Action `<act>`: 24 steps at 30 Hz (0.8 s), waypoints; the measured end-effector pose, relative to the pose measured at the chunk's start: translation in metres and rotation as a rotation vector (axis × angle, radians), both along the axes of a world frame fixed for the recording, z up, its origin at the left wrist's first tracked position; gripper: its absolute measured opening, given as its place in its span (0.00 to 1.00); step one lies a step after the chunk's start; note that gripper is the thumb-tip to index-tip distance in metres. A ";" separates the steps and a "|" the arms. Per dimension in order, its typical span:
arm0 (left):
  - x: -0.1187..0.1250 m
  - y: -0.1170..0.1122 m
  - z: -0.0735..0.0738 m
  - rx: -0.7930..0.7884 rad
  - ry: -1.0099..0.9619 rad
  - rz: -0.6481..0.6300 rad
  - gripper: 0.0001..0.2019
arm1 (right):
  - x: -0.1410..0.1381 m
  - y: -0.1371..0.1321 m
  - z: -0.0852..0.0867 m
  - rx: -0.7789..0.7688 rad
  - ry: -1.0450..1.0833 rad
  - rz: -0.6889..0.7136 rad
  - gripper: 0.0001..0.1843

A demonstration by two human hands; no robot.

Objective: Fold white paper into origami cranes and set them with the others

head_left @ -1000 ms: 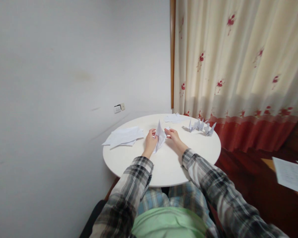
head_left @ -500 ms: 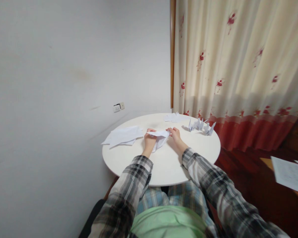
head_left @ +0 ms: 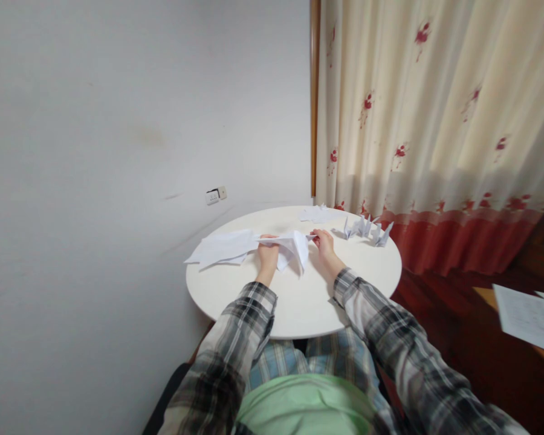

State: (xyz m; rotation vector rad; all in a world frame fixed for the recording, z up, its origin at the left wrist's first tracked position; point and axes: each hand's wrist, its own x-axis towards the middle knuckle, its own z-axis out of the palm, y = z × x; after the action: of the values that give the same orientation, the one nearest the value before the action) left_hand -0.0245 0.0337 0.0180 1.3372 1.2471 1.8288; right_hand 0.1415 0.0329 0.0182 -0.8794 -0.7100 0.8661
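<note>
Between my hands, just over the round white table (head_left: 299, 314), is a partly folded sheet of white paper (head_left: 294, 243). My left hand (head_left: 268, 252) is closed on its left side, with the fingertips partly behind the paper. At the opposite side, my right hand (head_left: 323, 243) pinches a corner of the same sheet. The paper is spread wide, and one flap hangs down in the middle. Close by on the left lies a stack of white paper sheets (head_left: 224, 246). Several folded paper cranes (head_left: 362, 228) stand on the right of the table.
More white paper pieces (head_left: 320, 214) lie at the table's far edge. A wall socket (head_left: 213, 197) is on the wall behind. A patterned curtain (head_left: 412, 121) hangs at the right. Printed sheets (head_left: 528, 317) rest on a wooden surface at the lower right.
My hands have moved apart, the left one leftward and the right one slightly rightward. The paper between them has opened wider, with a flap now showing in the middle.
</note>
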 end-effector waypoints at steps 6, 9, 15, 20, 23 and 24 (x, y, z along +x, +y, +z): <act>-0.002 0.004 -0.004 -0.123 -0.068 -0.014 0.07 | 0.001 0.004 -0.001 0.023 0.069 0.019 0.16; -0.004 0.005 -0.008 -0.149 -0.093 -0.022 0.08 | 0.001 0.004 -0.003 0.033 0.057 0.022 0.08; -0.007 0.004 -0.011 -0.206 -0.061 -0.030 0.09 | 0.003 0.003 -0.004 0.039 -0.151 -0.056 0.16; -0.007 0.005 -0.014 -0.167 -0.063 -0.092 0.08 | 0.002 0.007 -0.003 -0.039 -0.185 -0.128 0.22; -0.006 0.007 -0.016 -0.163 -0.056 -0.122 0.07 | 0.003 0.009 -0.006 -0.064 -0.204 -0.138 0.25; -0.006 0.008 -0.016 -0.162 -0.053 -0.137 0.08 | 0.003 0.011 -0.007 -0.063 -0.210 -0.141 0.25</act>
State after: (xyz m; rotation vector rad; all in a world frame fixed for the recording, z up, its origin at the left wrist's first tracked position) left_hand -0.0306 0.0413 0.0016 1.2455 1.2166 1.6234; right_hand 0.1443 0.0435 0.0110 -1.0742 -0.7956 0.6795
